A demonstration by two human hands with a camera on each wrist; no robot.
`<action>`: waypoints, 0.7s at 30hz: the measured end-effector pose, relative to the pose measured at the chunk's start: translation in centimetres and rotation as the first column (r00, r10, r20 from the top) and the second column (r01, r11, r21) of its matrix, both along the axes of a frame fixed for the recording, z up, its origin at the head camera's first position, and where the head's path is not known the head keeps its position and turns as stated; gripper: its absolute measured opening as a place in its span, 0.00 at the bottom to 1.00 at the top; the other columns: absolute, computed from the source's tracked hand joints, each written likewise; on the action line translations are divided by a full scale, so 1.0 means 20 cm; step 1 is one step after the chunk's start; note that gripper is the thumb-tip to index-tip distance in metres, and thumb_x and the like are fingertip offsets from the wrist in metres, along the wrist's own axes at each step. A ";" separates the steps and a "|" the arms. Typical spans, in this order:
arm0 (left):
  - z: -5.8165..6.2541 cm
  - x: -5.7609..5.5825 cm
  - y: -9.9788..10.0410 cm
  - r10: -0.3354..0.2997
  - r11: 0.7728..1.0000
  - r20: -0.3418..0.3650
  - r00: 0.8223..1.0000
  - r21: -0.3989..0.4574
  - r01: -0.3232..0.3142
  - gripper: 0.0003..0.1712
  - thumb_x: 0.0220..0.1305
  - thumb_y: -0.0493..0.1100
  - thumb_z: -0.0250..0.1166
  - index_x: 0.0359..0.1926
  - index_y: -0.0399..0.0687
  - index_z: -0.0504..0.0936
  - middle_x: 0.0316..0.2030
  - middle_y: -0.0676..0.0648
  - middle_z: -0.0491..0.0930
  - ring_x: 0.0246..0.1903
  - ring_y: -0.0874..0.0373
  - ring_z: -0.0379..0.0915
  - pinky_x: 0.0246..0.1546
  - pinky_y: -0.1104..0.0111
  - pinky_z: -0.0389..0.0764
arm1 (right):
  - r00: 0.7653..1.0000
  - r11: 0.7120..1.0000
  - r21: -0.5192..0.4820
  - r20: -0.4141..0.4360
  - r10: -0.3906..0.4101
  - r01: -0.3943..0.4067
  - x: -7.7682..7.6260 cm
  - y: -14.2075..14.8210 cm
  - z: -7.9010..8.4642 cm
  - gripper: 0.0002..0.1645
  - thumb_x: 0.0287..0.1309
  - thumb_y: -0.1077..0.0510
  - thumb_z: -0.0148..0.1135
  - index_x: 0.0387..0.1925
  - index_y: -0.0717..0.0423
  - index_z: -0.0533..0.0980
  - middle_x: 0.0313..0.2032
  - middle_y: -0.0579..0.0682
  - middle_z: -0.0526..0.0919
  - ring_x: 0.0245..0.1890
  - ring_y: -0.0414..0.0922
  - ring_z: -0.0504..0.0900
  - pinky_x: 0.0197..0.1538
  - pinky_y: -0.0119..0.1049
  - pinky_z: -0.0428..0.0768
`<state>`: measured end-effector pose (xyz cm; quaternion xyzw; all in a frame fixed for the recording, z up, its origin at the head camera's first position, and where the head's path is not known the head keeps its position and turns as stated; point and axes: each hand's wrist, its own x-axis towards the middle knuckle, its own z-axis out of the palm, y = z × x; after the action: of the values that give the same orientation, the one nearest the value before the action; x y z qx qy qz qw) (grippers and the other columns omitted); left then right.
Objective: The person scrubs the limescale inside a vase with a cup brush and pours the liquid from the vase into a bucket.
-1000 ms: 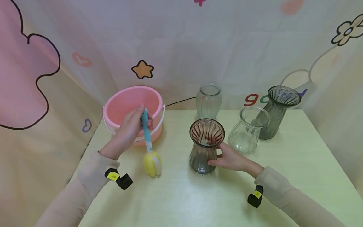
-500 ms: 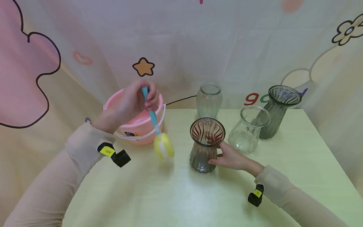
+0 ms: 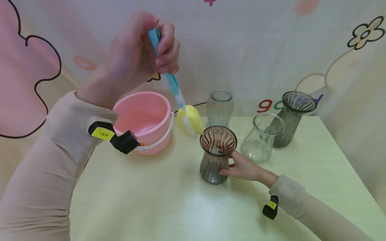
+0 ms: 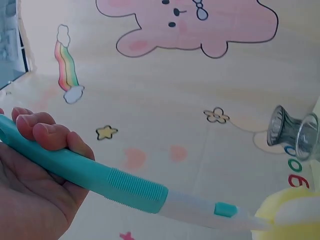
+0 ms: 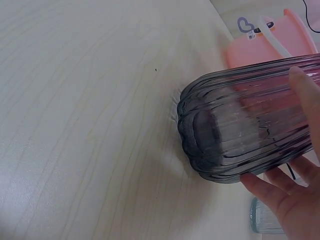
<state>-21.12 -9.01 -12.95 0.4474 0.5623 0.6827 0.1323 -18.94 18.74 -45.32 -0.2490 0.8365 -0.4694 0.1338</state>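
My left hand (image 3: 144, 50) grips the turquoise handle of a sponge bottle brush (image 3: 172, 82), raised above the table. The brush's yellow and white sponge head (image 3: 190, 120) hangs down beside the rim of a fluted, smoky glass vase (image 3: 214, 167), just to its upper left. My right hand (image 3: 245, 167) holds that vase round its right side, thumb in front; the vase stands upright on the table. In the left wrist view, curled fingers (image 4: 50, 135) wrap the brush handle. The right wrist view shows the vase's ribbed base (image 5: 215, 130) on the tabletop.
A pink bucket (image 3: 144, 134) with a white handle stands at the back left. Behind the held vase is a clear glass vase (image 3: 220, 107). To the right stand a wide clear vase (image 3: 259, 144) and a grey flared vase (image 3: 289, 127). A patterned curtain (image 3: 256, 43) hangs behind the table.
My left hand has risen from in front of the bucket, carrying the brush up and right until its sponge is near the vase rim. My right hand and the vase have stayed in place.
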 end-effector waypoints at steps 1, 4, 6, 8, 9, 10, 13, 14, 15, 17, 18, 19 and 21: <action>0.01 0.00 0.02 -0.013 1.000 0.009 1.000 0.012 0.013 0.22 0.62 0.41 0.29 0.14 0.41 0.59 0.12 0.46 0.54 0.16 0.52 0.51 0.22 0.63 0.58 | 1.000 1.000 -0.001 -0.001 0.001 -0.001 0.00 0.00 0.00 0.47 0.45 0.58 0.70 0.64 0.49 0.54 0.61 0.53 0.65 0.61 0.53 0.66 0.47 0.40 0.79; 0.02 0.00 0.07 -0.059 0.998 0.012 0.998 0.037 0.058 0.22 0.62 0.40 0.27 0.14 0.40 0.58 0.12 0.45 0.54 0.15 0.52 0.50 0.22 0.63 0.58 | 1.000 1.000 -0.003 0.002 0.004 -0.004 0.00 -0.01 0.01 0.47 0.45 0.58 0.70 0.64 0.49 0.54 0.62 0.53 0.64 0.61 0.53 0.65 0.48 0.41 0.78; 0.02 -0.01 0.11 -0.080 0.996 0.013 0.997 0.046 0.079 0.23 0.61 0.40 0.26 0.14 0.41 0.58 0.11 0.46 0.54 0.15 0.53 0.51 0.21 0.63 0.58 | 1.000 1.000 -0.004 0.008 0.007 -0.007 0.01 -0.01 0.01 0.48 0.46 0.58 0.70 0.65 0.48 0.53 0.62 0.53 0.64 0.62 0.53 0.65 0.48 0.42 0.78; 0.00 -0.01 0.15 -0.102 0.994 0.015 0.995 0.044 0.102 0.22 0.61 0.40 0.26 0.14 0.41 0.58 0.11 0.46 0.55 0.14 0.53 0.51 0.21 0.64 0.58 | 1.000 1.000 -0.005 0.008 0.011 -0.011 0.01 -0.01 0.01 0.48 0.46 0.57 0.69 0.66 0.47 0.52 0.63 0.53 0.63 0.62 0.53 0.64 0.49 0.42 0.78; -0.02 -0.01 0.16 -0.114 0.993 0.017 0.993 0.038 0.113 0.22 0.61 0.40 0.26 0.14 0.42 0.59 0.11 0.47 0.55 0.14 0.53 0.51 0.21 0.64 0.58 | 1.000 1.000 -0.002 0.014 0.010 -0.010 0.02 -0.02 0.03 0.49 0.47 0.58 0.69 0.66 0.48 0.52 0.63 0.53 0.62 0.62 0.54 0.64 0.49 0.44 0.77; -0.03 -0.01 0.18 -0.122 0.992 0.024 0.992 0.028 0.121 0.22 0.61 0.40 0.27 0.14 0.42 0.59 0.11 0.47 0.56 0.14 0.53 0.51 0.21 0.64 0.58 | 1.000 1.000 0.000 0.020 0.009 -0.009 0.03 -0.02 0.05 0.48 0.47 0.58 0.69 0.66 0.49 0.52 0.63 0.54 0.62 0.62 0.54 0.64 0.49 0.45 0.77; -0.10 -0.02 0.22 -0.127 0.992 0.056 0.990 -0.005 0.128 0.22 0.61 0.41 0.28 0.15 0.43 0.60 0.12 0.48 0.57 0.15 0.53 0.52 0.21 0.64 0.59 | 0.999 1.000 -0.006 0.026 0.020 -0.020 0.05 -0.03 0.08 0.47 0.48 0.59 0.68 0.66 0.51 0.52 0.64 0.55 0.61 0.62 0.57 0.64 0.49 0.47 0.77; -0.12 -0.02 0.23 -0.132 0.991 0.061 0.989 -0.013 0.133 0.22 0.62 0.41 0.28 0.15 0.43 0.60 0.12 0.48 0.58 0.15 0.53 0.53 0.21 0.63 0.59 | 0.999 1.000 -0.005 0.031 0.024 -0.024 0.04 -0.03 0.08 0.47 0.49 0.59 0.68 0.66 0.52 0.52 0.63 0.55 0.61 0.62 0.57 0.64 0.49 0.47 0.77; -0.15 -0.03 0.24 -0.138 0.990 0.064 0.988 -0.018 0.139 0.22 0.62 0.41 0.28 0.15 0.43 0.60 0.12 0.48 0.58 0.15 0.53 0.53 0.22 0.63 0.60 | 0.999 1.000 -0.001 0.038 0.026 -0.026 0.04 -0.03 0.09 0.46 0.48 0.59 0.68 0.65 0.52 0.53 0.63 0.55 0.62 0.62 0.57 0.65 0.49 0.47 0.77; -0.18 -0.04 0.24 -0.136 0.990 0.072 0.988 -0.014 0.137 0.22 0.62 0.41 0.29 0.15 0.43 0.60 0.12 0.48 0.58 0.15 0.53 0.54 0.22 0.63 0.61 | 0.998 0.999 -0.002 0.040 0.040 -0.040 0.02 -0.02 0.05 0.46 0.48 0.56 0.68 0.65 0.50 0.54 0.63 0.53 0.62 0.61 0.56 0.66 0.49 0.45 0.77; -0.19 -0.05 0.24 -0.136 0.990 0.074 0.988 -0.011 0.137 0.22 0.62 0.41 0.29 0.15 0.43 0.60 0.12 0.48 0.58 0.15 0.52 0.54 0.22 0.63 0.62 | 0.998 0.999 0.000 0.046 0.044 -0.044 0.01 -0.01 0.03 0.46 0.48 0.55 0.69 0.65 0.49 0.54 0.63 0.52 0.62 0.61 0.55 0.66 0.49 0.45 0.77; -0.20 -0.05 0.24 -0.139 0.990 0.075 0.987 -0.004 0.140 0.22 0.62 0.41 0.29 0.15 0.44 0.60 0.12 0.49 0.58 0.15 0.53 0.54 0.22 0.63 0.62 | 0.998 0.999 -0.001 0.054 0.045 -0.045 0.01 -0.01 0.03 0.46 0.47 0.55 0.69 0.64 0.48 0.55 0.63 0.51 0.63 0.61 0.55 0.66 0.49 0.44 0.78; -0.21 -0.06 0.24 -0.135 0.991 0.078 0.988 0.013 0.134 0.22 0.62 0.42 0.29 0.15 0.44 0.61 0.12 0.49 0.58 0.15 0.53 0.54 0.22 0.63 0.62 | 0.997 0.999 -0.007 0.062 0.046 -0.045 0.00 -0.01 0.04 0.46 0.47 0.54 0.69 0.64 0.49 0.55 0.63 0.52 0.63 0.61 0.55 0.66 0.48 0.44 0.78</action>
<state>-22.37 -4.22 -17.19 0.4575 0.5226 0.6915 0.1986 -18.87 18.52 -44.58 -0.2537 0.8246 -0.4762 0.1699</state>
